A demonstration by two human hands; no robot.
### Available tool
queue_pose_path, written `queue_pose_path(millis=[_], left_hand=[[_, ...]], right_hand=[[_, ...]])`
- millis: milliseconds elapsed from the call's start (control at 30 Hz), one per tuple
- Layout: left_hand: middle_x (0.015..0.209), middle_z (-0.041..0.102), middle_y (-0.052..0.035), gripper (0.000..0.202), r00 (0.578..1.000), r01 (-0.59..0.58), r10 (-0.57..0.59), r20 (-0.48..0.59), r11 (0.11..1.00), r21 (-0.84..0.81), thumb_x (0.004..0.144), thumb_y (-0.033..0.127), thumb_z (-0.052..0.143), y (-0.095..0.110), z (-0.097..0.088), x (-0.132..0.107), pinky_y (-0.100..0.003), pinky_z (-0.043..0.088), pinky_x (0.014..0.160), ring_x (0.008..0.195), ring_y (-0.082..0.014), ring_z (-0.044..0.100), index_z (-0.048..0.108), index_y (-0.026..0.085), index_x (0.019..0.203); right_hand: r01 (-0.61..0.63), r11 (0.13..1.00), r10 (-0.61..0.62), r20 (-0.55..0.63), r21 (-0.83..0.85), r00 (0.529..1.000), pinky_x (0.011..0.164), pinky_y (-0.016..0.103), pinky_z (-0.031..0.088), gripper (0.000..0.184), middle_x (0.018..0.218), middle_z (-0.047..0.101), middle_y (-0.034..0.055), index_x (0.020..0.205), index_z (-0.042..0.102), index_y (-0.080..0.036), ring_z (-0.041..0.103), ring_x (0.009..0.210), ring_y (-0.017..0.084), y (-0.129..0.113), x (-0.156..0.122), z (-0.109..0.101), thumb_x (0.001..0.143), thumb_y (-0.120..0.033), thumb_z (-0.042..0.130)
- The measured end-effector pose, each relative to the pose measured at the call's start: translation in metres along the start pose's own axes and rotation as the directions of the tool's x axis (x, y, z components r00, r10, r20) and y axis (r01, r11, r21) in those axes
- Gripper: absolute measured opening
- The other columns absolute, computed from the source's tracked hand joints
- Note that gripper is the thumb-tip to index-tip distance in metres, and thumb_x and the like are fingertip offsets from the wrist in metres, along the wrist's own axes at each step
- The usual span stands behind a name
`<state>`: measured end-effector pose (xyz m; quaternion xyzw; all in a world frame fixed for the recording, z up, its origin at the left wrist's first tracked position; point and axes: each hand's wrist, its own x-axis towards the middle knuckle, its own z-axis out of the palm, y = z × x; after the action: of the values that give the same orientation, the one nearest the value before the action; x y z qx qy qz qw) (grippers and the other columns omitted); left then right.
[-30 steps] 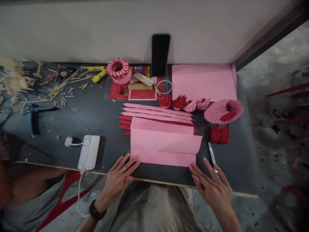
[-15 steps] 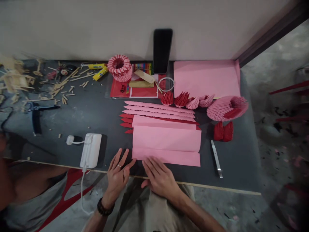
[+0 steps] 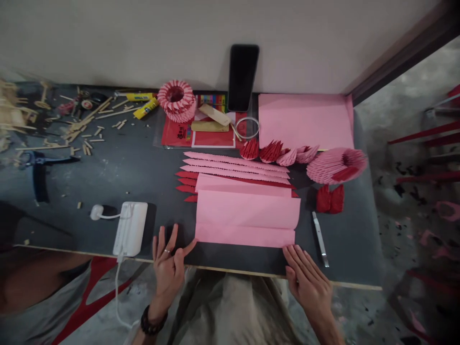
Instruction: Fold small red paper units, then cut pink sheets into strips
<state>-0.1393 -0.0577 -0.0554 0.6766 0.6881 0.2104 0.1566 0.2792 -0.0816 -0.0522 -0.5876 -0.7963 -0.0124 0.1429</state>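
Observation:
A pink sheet of paper (image 3: 247,211) lies in front of me with a fold line along its near part. My left hand (image 3: 170,263) has its fingers spread, the index fingertip touching the sheet's near left corner. At the near right corner, the fingertips of my right hand (image 3: 307,273) rest on the edge, fingers stretched out side by side. Neither hand grips anything. Behind the sheet lie pink folded strips (image 3: 233,165) and red strips (image 3: 186,181), partly covered by pink paper. A white-and-silver craft knife (image 3: 320,239) lies right of the sheet.
A white power bank (image 3: 131,229) with a cable stands left. Folded-paper pieces (image 3: 337,165), a pink paper stack (image 3: 305,120), a phone (image 3: 243,76) and a ring-shaped paper piece (image 3: 177,103) line the back. Wooden sticks (image 3: 77,127) and a blue tool (image 3: 39,179) are at left. Another person's leg shows lower left.
My right hand has slid right along the sheet's near edge, from near the left corner to the right corner. My left hand stays by the left corner. The view has shifted slightly.

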Motion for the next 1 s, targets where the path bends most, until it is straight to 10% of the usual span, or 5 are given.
queue_pose_path(millis=[267,500,800,900,1000], left_hand=[[0.155,0.067,-0.0062,0.050,0.956,-0.252,0.244,-0.165,0.967,-0.033,0.111,0.024,0.040,0.057,-0.016,0.079,-0.056,0.040,0.129,0.159,-0.0283,0.046,0.058,0.032,0.157],[0.183,-0.012,-0.0111,0.066,0.910,-0.369,0.338,0.241,0.924,0.100,0.111,0.041,0.049,0.153,0.030,0.158,-0.071,0.020,0.134,0.168,-0.0399,-0.018,0.033,0.016,0.170],[0.181,-0.024,0.0010,0.028,0.938,-0.332,0.318,0.135,0.937,0.103,0.110,0.030,0.050,0.159,0.044,0.154,-0.086,0.013,0.127,0.168,-0.0436,-0.019,0.070,0.015,0.123],[0.185,-0.004,-0.0042,0.027,0.940,-0.319,0.315,0.130,0.947,0.018,0.111,0.030,0.049,0.162,0.037,0.151,-0.080,0.024,0.124,0.170,-0.0426,-0.007,0.071,0.017,0.105],[0.162,0.059,-0.0146,0.020,0.926,-0.296,0.323,0.197,0.943,-0.153,0.109,0.025,0.054,0.162,0.022,0.150,-0.060,0.043,0.116,0.159,-0.0352,0.042,0.071,0.020,0.098]], right_hand=[[-0.026,0.999,0.031,-0.119,0.039,0.992,0.122,0.030,0.052,0.069,0.129,0.081,0.0003,0.157,0.057,-0.028,0.079,0.116,0.021,-0.009,0.009,0.007,0.092,-0.010,0.069],[0.002,0.999,0.005,-0.147,0.047,0.989,0.124,0.029,0.050,0.056,0.127,0.082,-0.0013,0.144,0.069,-0.028,0.080,0.114,0.021,-0.006,0.010,0.007,0.091,-0.010,0.071],[0.001,1.000,0.000,-0.156,0.003,0.988,0.120,0.029,0.054,0.076,0.129,0.081,0.0003,0.160,0.052,-0.026,0.080,0.115,0.022,-0.010,0.006,0.010,0.090,-0.013,0.075],[-0.007,1.000,0.006,-0.134,-0.009,0.991,0.118,0.030,0.056,0.076,0.131,0.080,0.0004,0.161,0.052,-0.026,0.079,0.116,0.022,-0.011,0.007,0.008,0.090,-0.014,0.075],[0.015,0.997,-0.022,-0.097,-0.076,0.995,0.122,0.034,0.052,0.066,0.134,0.078,0.0007,0.156,0.057,-0.026,0.078,0.121,0.023,-0.011,0.016,-0.001,0.093,-0.019,0.073]])
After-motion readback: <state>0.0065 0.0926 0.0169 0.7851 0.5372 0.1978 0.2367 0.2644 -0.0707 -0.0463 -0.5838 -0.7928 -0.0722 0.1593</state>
